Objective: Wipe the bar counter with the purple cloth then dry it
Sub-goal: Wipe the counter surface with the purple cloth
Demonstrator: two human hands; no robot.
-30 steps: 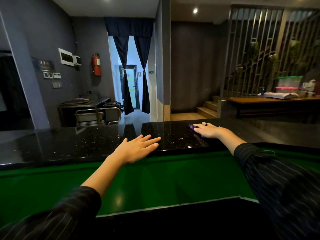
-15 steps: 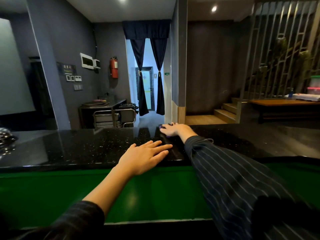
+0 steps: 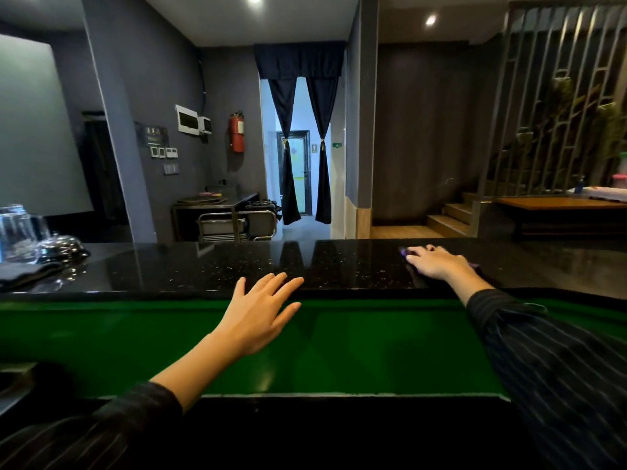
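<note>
Now on the counter [image 3: 203, 269] my left hand [image 3: 261, 313] rests flat, fingers straight, at the near edge; my right hand [image 3: 437, 264], pressed flat on the purple cloth [image 3: 404, 252], has swept back rightward, so I judge wiping continues, drying still ahead

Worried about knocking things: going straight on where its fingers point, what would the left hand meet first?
The left hand meets only bare bar counter; the way looks free, though depth is unclear.

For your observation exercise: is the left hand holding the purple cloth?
No, the left hand is open and empty; the purple cloth lies under the right hand.
</note>
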